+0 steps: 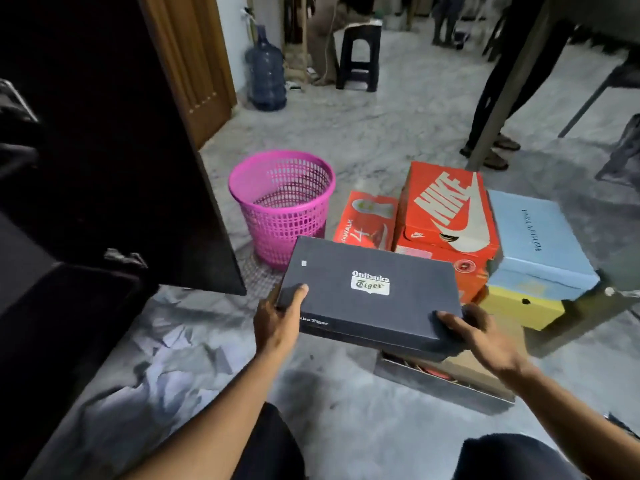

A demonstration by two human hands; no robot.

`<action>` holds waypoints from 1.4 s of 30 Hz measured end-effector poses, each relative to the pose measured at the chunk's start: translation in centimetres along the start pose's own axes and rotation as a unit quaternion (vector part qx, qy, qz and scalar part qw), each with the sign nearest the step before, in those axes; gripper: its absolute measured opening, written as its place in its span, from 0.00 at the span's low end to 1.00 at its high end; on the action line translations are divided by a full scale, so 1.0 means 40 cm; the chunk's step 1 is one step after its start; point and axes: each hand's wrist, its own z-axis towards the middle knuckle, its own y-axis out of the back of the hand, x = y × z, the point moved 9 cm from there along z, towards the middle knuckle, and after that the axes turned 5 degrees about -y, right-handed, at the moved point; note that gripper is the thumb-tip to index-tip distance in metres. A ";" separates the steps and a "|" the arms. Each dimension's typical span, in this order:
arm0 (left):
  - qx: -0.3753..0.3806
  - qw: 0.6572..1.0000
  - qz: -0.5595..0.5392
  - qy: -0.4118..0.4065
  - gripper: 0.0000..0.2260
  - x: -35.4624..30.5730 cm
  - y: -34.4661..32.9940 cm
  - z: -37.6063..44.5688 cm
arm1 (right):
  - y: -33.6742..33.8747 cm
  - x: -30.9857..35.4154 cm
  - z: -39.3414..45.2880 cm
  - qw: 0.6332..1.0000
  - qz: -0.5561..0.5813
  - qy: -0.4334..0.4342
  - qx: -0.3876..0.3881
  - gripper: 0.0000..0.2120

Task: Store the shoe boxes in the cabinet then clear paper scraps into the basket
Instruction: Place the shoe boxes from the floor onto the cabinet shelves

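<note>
The black Onitsuka Tiger box [370,299] is held clear of the floor [363,133], in front of the person's knees, with the dark open cabinet [104,168] just to its left and the pink basket [282,206] beyond its far left corner. The left hand [277,320] clamps the near left corner, thumb on the lid and the other fingers hidden under the base; the right hand [485,337] takes the near right corner the same way, thumb flat on the lid edge, the rest wrapped beneath. It looks a stiff card box, lidded and probably light to moderate in weight (whether shoes are inside cannot be told), so a two-corner hold should carry it, though a loose lid could slide; gripping lid and base together is the safer hold. Still on the floor are the orange Nike box [446,216], a smaller red box [363,220] at its left, a pale blue box [540,244] atop a yellow box [523,310], and an open box [446,382] below the held one. Paper scraps [166,362] lie at the cabinet's foot.
</note>
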 end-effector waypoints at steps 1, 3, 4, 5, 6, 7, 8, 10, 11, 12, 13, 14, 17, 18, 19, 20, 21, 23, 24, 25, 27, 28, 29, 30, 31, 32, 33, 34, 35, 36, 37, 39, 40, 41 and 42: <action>-0.015 1.000 -0.008 0.003 0.10 0.018 0.056 0.009 | -0.053 0.031 -0.003 1.000 -0.011 0.003 0.026 0.21; -0.052 0.998 -0.022 0.018 0.13 0.051 0.166 0.015 | -0.147 0.067 0.010 0.997 -0.039 0.015 0.066 0.23; -0.073 0.997 -0.023 0.031 0.10 0.068 0.214 0.015 | -0.188 0.089 0.007 0.995 -0.045 0.021 0.089 0.24; -0.103 0.993 -0.032 0.044 0.09 0.089 0.279 0.013 | -0.243 0.136 -0.002 0.991 -0.042 0.041 0.118 0.24; -0.133 0.988 -0.040 0.062 0.09 0.112 0.337 0.008 | -0.300 0.175 -0.011 0.986 -0.039 0.056 0.153 0.22; -0.162 0.983 -0.047 0.074 0.10 0.130 0.393 0.003 | -0.356 0.209 -0.018 0.980 -0.039 0.075 0.182 0.16; -0.188 0.977 -0.051 0.084 0.10 0.153 0.453 0.000 | -0.421 0.235 -0.023 0.972 -0.048 0.079 0.215 0.11; -0.208 0.973 -0.049 0.084 0.10 0.204 0.520 0.008 | -0.509 0.261 -0.019 0.961 -0.087 0.092 0.247 0.16; -0.225 0.969 -0.047 0.092 0.11 0.246 0.561 0.008 | -0.571 0.261 -0.005 0.955 -0.105 0.108 0.256 0.23; -0.241 0.963 -0.046 0.108 0.13 0.288 0.598 0.003 | -0.628 0.249 0.009 0.949 -0.121 0.115 0.267 0.29; -0.261 0.957 -0.048 0.120 0.14 0.321 0.633 -0.001 | -0.680 0.242 0.021 0.943 -0.130 0.118 0.281 0.33; -0.286 0.948 -0.053 0.133 0.14 0.353 0.673 -0.012 | -0.732 0.251 0.018 0.941 -0.141 0.118 0.285 0.33; -0.356 0.919 -0.062 0.154 0.16 0.433 0.787 -0.043 | -0.875 0.328 -0.026 0.930 -0.158 0.128 0.307 0.23; -0.375 0.912 -0.063 0.153 0.19 0.453 0.823 -0.053 | -0.927 0.353 -0.040 0.921 -0.167 0.136 0.325 0.20; -0.389 0.906 -0.064 0.154 0.20 0.469 0.847 -0.061 | -0.967 0.381 -0.047 0.914 -0.164 0.148 0.341 0.19; -0.406 0.897 -0.068 0.159 0.20 0.481 0.871 -0.071 | -1.008 0.409 -0.051 0.908 -0.149 0.151 0.360 0.18; -0.424 0.887 -0.074 0.169 0.19 0.495 0.895 -0.082 | -1.057 0.437 -0.054 0.903 -0.131 0.150 0.381 0.18; -0.460 0.864 -0.088 0.184 0.19 0.526 0.940 -0.103 | -1.164 0.497 -0.070 0.886 -0.102 0.156 0.424 0.17; -0.469 0.859 -0.097 0.182 0.20 0.532 0.958 -0.107 | -1.213 0.529 -0.077 0.881 -0.100 0.162 0.434 0.18; -0.482 0.852 -0.110 0.175 0.21 0.545 0.983 -0.111 | -1.274 0.555 -0.085 0.877 -0.099 0.169 0.439 0.21; -0.497 0.841 -0.134 0.166 0.18 0.559 1.018 -0.116 | -1.373 0.591 -0.094 0.875 -0.091 0.170 0.444 0.28; -0.513 0.829 -0.144 0.168 0.16 0.575 1.041 -0.121 | -1.428 0.608 -0.102 0.871 -0.088 0.175 0.451 0.28; -0.525 0.819 -0.156 0.170 0.14 0.586 1.062 -0.123 | -1.478 0.621 -0.107 0.868 -0.084 0.178 0.456 0.28; -0.531 0.812 -0.174 0.171 0.12 0.605 1.079 -0.117 | -1.521 0.635 -0.112 0.869 -0.080 0.172 0.458 0.28; -0.527 0.810 -0.191 0.172 0.11 0.622 1.094 -0.108 | -1.563 0.649 -0.117 0.869 -0.068 0.164 0.461 0.28; -0.523 0.808 -0.207 0.175 0.12 0.632 1.109 -0.101 | -1.607 0.660 -0.123 0.867 -0.056 0.159 0.469 0.28; -0.527 0.801 -0.220 0.179 0.16 0.645 1.129 -0.094 | -1.645 0.671 -0.135 0.863 -0.045 0.158 0.477 0.28; -0.539 0.788 -0.233 0.184 0.21 0.665 1.152 -0.094 | -1.684 0.676 -0.148 0.860 -0.038 0.152 0.486 0.28; -0.550 0.775 -0.243 0.194 0.25 0.685 1.173 -0.096 | -1.733 0.671 -0.155 0.858 -0.035 0.142 0.493 0.27; -0.554 0.765 -0.259 0.202 0.27 0.703 1.187 -0.094 | -1.773 0.668 -0.168 0.855 -0.030 0.137 0.500 0.24; -0.550 0.759 -0.282 0.206 0.29 0.723 1.194 -0.091 | -1.804 0.667 -0.181 0.853 -0.023 0.136 0.503 0.19; -0.576 0.735 -0.302 0.191 0.35 0.773 1.222 -0.090 | -1.871 0.655 -0.198 0.846 -0.020 0.141 0.514 0.12; -0.592 0.725 -0.296 0.190 0.44 0.801 1.233 -0.093 | -1.900 0.643 -0.205 0.841 -0.023 0.144 0.521 0.10; -0.605 0.714 -0.290 0.198 0.54 0.854 1.241 -0.091 | -1.924 0.632 -0.215 0.836 -0.029 0.152 0.526 0.11; -0.614 0.704 -0.288 0.212 0.59 0.912 1.245 -0.088 | -1.945 0.621 -0.219 0.833 -0.036 0.165 0.526 0.13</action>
